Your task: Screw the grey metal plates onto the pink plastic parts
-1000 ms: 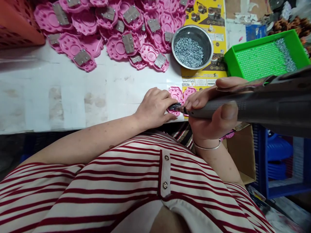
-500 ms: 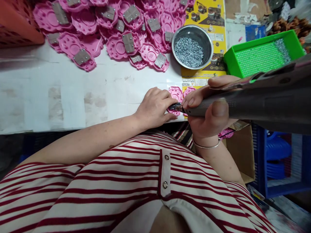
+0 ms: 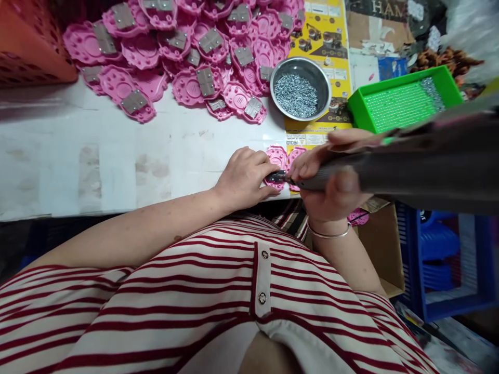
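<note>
In my right hand (image 3: 327,182) is a dark grey electric screwdriver (image 3: 393,169), held nearly level with its body running off to the right. Its metal tip (image 3: 277,177) lies over a pink plastic cover (image 3: 276,156) at the table's front edge. My left hand (image 3: 245,176) is closed at that cover, with thumb and index finger on either side of the tip. The exact contact under the fingers is hidden. A second pink cover (image 3: 295,155) lies just right of the first, partly behind my right fingers.
Pink covers with metal plates (image 3: 206,82) are heaped at the back. Beside them stand a steel bowl of screws (image 3: 327,91) and a green tray (image 3: 405,98). An orange basket (image 3: 35,47) is at far left. Below right are a cardboard box (image 3: 385,244) and blue crate (image 3: 409,259).
The camera view has shifted slightly, so the table items sit lower, those on the right also farther left. Both hands and the screwdriver keep nearly the same pose at the pink cover.
</note>
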Tool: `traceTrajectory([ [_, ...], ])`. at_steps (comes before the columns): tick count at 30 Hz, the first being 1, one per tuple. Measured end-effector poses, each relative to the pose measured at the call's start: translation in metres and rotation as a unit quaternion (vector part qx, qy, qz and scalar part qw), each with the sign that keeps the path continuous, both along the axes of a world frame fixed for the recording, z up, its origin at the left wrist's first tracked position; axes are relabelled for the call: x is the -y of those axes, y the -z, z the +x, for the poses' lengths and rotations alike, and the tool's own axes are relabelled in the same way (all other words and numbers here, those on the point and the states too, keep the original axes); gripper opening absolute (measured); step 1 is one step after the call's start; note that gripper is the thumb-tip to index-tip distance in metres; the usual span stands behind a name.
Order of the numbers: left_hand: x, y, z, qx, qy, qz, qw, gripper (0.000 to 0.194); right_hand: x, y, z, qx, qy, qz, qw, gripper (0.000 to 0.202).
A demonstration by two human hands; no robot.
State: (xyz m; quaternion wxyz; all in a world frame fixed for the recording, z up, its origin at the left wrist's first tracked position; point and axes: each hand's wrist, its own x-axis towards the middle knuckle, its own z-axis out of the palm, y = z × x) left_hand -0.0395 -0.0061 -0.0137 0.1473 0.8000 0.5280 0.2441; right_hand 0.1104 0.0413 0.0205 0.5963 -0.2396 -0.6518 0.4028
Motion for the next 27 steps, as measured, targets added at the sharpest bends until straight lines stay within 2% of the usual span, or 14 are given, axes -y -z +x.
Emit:
traceTrajectory([
  [3,0.001,0.002,-0.001,0.007,0.006,0.007,1.0,0.041,-0.004,-0.03,0.011,-0.098,0.059,0.06,0.992,0.026],
  [6,0.003,0.004,-0.001,0.017,0.012,0.019,1.0,0.043,-0.014,-0.042,0.028,-0.122,0.154,0.049,0.979,0.021],
  [9,0.005,0.005,-0.002,0.022,0.016,0.023,0.999,0.042,-0.027,-0.036,0.041,-0.116,0.2,0.047,0.972,0.018],
  [13,0.005,0.004,-0.002,0.024,0.019,0.025,0.999,0.042,-0.039,-0.024,0.044,-0.113,0.233,0.054,0.964,0.019],
  [23,0.005,0.004,-0.002,0.022,0.024,0.025,0.999,0.044,-0.05,-0.008,0.049,-0.084,0.267,0.058,0.958,0.016],
  [27,0.006,0.005,-0.003,0.023,0.027,0.026,0.999,0.043,-0.05,-0.013,0.045,-0.114,0.254,0.057,0.959,0.017],
])
